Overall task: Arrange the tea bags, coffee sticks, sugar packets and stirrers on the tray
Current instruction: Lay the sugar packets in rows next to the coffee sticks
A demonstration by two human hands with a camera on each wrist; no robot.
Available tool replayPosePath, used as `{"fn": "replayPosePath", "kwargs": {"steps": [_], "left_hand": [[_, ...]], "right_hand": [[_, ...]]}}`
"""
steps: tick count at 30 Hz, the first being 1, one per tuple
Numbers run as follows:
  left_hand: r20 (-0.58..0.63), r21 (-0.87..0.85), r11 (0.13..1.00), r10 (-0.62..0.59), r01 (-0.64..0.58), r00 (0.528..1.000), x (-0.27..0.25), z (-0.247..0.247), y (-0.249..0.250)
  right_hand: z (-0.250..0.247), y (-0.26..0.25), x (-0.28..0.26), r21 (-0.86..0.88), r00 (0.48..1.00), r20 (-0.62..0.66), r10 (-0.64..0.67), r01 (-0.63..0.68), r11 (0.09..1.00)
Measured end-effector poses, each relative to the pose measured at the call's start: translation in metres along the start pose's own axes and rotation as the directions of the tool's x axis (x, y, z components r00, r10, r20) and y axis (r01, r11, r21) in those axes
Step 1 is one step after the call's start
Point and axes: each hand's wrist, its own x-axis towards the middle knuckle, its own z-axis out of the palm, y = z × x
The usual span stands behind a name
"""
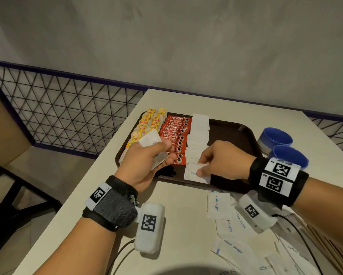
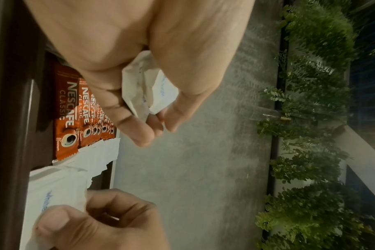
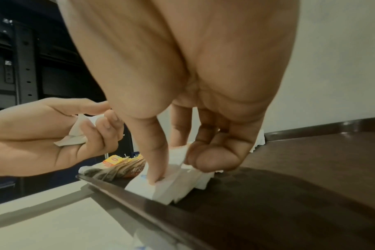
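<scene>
Several white sugar packets (image 1: 153,149) sit bunched in my left hand (image 1: 144,161) above the brown tray (image 1: 234,132), while my right hand (image 1: 222,161) pinches another packet (image 1: 194,172) at its near rim.

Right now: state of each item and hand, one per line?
tea bags: rowed at tray's left edge
coffee sticks: overlapping row on tray
sugar row: on tray, right hand pinching the nearest packet
left hand: gripping spare sugar packets
loose sugar packets: on table
blue cups: upright, off tray
</scene>
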Motion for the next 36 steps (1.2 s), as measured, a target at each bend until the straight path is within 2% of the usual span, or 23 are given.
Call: {"fn": "replayPosePath", "kwargs": {"steps": [5,9,13,18,21,25,28,33,36], "left_hand": [[0.008,-0.001,1.0,-0.007,0.007,1.0,0.001,0.0,0.0],[0.008,-0.006,1.0,-0.005,0.005,1.0,0.001,-0.001,0.001],[-0.003,-0.009,1.0,-0.005,0.005,1.0,0.002,-0.001,0.0],[-0.016,-0.015,1.0,-0.001,0.0,1.0,0.004,-0.002,-0.001],[-0.031,-0.041,0.999,-0.013,0.012,0.999,0.005,-0.002,-0.002],[-0.022,-0.071,0.997,-0.023,0.022,0.999,0.007,-0.004,-0.003],[-0.019,-0.066,0.998,-0.023,0.021,1.0,0.008,-0.006,-0.003],[-0.02,-0.056,0.998,-0.026,0.025,0.999,0.008,-0.005,-0.003],[-0.018,-0.056,0.998,-0.026,0.025,0.999,0.008,-0.006,-0.003]], "right_hand": [[-0.002,-0.002,0.0,-0.019,1.0,-0.02,-0.017,0.016,1.0],[-0.015,-0.001,0.001,-0.002,0.996,-0.087,-0.025,0.025,1.0],[-0.015,0.0,-0.003,-0.007,0.998,-0.024,-0.051,0.051,0.999],[-0.03,0.01,0.01,0.092,0.979,-0.19,0.069,-0.052,0.994],[-0.034,0.017,0.019,0.144,0.98,-0.138,0.146,-0.126,0.982],[-0.026,0.016,0.03,0.077,0.989,-0.049,0.142,-0.138,0.987],[-0.022,0.015,0.036,0.173,0.985,-0.058,0.163,-0.151,0.973],[-0.023,0.02,0.044,0.084,0.984,-0.088,0.153,-0.146,0.986],[-0.029,0.023,0.052,0.137,0.978,-0.11,0.176,-0.161,0.977]]}}
